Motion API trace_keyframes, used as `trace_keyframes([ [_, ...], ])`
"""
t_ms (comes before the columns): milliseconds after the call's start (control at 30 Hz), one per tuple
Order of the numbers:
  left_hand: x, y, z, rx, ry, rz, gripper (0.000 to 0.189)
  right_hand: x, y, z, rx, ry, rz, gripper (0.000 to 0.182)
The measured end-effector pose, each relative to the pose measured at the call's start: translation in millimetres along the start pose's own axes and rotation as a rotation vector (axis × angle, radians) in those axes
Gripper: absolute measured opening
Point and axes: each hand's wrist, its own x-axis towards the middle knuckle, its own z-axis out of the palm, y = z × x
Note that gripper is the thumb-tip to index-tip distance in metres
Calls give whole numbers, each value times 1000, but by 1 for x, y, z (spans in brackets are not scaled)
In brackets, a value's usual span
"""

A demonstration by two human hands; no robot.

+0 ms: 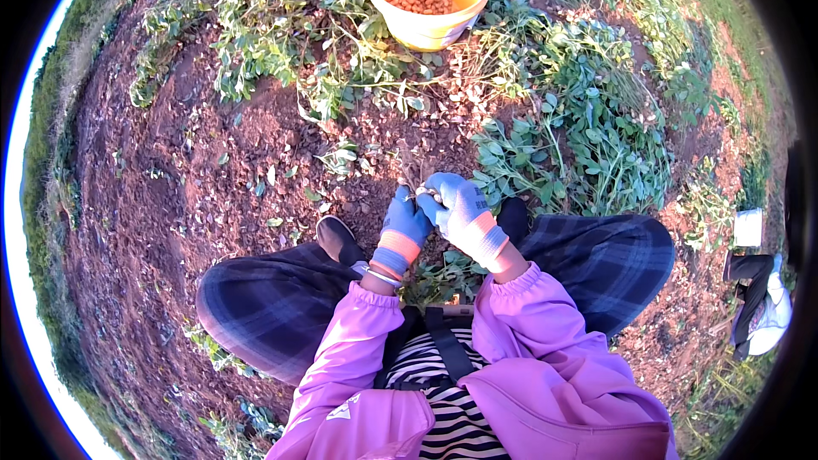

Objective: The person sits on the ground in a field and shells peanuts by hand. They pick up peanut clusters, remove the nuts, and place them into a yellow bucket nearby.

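Note:
Both hands wear blue-grey work gloves with orange cuffs and meet low over the soil between my knees. My left hand (404, 230) has its fingers closed around thin plant roots (412, 163) that stick up past the fingertips. Against it, my right hand (461, 211) pinches at the same roots, where a small pale pod (422, 191) shows by the fingers. Beyond the hands stands a yellow bucket (418, 32), partly filled with peanuts in the shell (420, 0). Uprooted leafy peanut plants (594, 134) lie right of the hands.
More leafy plants (255, 25) lie at the upper left, beside the bucket. Loose reddish soil (223, 140) carries scattered leaves. My shoe (337, 239) rests left of the hands. At the far right are another person (760, 313) and a white bucket (748, 228).

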Motion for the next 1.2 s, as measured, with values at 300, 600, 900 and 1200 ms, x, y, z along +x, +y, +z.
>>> trace_keyframes([
  [300, 14, -10, -21, 351, 170, 58, 23, -6, -15, -13, 779, -238, 599, 9],
  [600, 1, 21, -13, 30, 56, 137, 34, 20, -7, -27, 1120, -37, 656, 11],
  [900, -10, 26, -7, 32, 38, 280, 28, 276, 2, -99, 1387, 173, 543, 30],
  [1200, -5, 39, -3, 283, 367, 141, 35, 188, -34, -58, 876, 69, 110, 27],
])
